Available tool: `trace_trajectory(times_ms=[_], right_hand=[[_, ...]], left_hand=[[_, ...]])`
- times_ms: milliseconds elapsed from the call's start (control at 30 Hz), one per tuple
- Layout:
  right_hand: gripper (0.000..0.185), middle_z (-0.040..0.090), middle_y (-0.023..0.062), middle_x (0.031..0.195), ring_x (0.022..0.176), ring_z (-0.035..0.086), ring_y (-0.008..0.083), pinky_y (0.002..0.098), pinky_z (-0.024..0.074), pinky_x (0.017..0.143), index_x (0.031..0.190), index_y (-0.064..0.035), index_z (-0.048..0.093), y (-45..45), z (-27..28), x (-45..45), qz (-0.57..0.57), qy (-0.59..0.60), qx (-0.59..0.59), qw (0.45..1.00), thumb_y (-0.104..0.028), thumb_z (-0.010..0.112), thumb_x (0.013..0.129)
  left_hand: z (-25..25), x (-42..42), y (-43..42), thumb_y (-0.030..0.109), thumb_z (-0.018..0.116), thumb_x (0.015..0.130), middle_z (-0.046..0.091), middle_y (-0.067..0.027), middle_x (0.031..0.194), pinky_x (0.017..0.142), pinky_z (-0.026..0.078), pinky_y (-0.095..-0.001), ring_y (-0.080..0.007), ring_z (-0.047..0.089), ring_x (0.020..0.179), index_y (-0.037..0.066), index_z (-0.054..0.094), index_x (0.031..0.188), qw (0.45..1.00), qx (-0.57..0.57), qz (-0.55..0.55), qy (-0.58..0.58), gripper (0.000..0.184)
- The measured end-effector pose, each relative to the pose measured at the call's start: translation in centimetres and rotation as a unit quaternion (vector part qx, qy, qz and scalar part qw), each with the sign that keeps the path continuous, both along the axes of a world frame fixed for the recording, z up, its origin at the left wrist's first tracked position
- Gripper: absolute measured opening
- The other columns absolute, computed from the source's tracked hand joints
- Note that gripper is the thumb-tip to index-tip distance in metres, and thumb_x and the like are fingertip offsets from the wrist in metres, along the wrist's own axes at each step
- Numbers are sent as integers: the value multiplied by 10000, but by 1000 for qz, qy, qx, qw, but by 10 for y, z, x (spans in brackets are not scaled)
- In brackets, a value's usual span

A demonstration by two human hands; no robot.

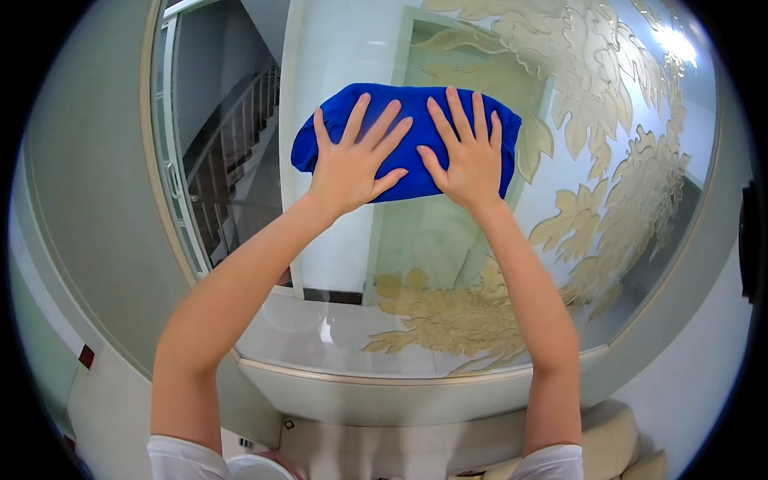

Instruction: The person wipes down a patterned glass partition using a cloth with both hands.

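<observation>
A blue cloth [416,174] lies spread flat against a large glass pane [336,240] with a raised gold flower pattern. My left hand [354,156] presses on the left part of the cloth, fingers stretched and spread. On the right part rests my right hand [470,152], also flat with its fingers apart. Both palms face the glass, and the cloth reaches out beyond them on either side. Neither hand grips the cloth.
A pale frame [384,392] surrounds the pane. Through the glass a staircase [232,136] shows at the left. Below right is a beige sofa [612,436]; at the bottom edge, a white round object [260,468] is partly visible.
</observation>
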State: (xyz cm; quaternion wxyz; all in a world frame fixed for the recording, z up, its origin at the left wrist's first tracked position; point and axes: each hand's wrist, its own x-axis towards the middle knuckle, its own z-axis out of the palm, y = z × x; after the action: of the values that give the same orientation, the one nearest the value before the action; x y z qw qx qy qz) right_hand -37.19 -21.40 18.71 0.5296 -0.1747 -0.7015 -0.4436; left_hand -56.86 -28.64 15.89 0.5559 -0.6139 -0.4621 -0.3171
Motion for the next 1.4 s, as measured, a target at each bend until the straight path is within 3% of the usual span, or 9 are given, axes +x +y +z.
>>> trace_trajectory(times_ms=[200,267,533,833,1400], right_hand=[[607,365,66,1515,1373,319,393,568,241,1077,1407,-218,475,0,-20,6,3,-9,-8,1000,-431,597,852],[600,355,89,1520,1387,290,399,557,193,1091,1412,-193,472,2,-27,9,4,-21,-23,1000,-426,570,868],[611,381,62,1504,1361,330,398,575,265,1072,1399,-210,486,4,-37,23,28,-43,-29,998,-419,621,841],[609,405,50,1491,1353,380,322,539,291,1072,1388,-232,499,7,-31,33,52,-52,-30,997,-432,630,828],[599,391,33,1500,1367,353,322,545,247,1093,1394,-253,491,26,4,99,10,-63,-12,998,-440,623,840]], left_hand=[[-17,6,0,563,596,820,263,-9,1561,1025,83,-744,-327,163,1443,260,384,1461,1000,-20,5,3,740],[-25,9,1,564,592,823,266,-9,1560,1027,80,-740,-329,165,1441,253,392,1457,1000,-30,8,2,734],[-39,13,7,568,621,788,305,-31,1541,1027,72,-743,-354,191,1430,229,431,1430,999,-24,17,19,751],[-43,24,12,557,623,784,329,-67,1527,1029,46,-741,-381,202,1423,192,461,1409,999,-13,32,-5,742],[-16,95,35,554,635,782,310,-19,1541,989,110,-754,-358,209,1425,239,426,1437,999,14,-11,-37,757]])
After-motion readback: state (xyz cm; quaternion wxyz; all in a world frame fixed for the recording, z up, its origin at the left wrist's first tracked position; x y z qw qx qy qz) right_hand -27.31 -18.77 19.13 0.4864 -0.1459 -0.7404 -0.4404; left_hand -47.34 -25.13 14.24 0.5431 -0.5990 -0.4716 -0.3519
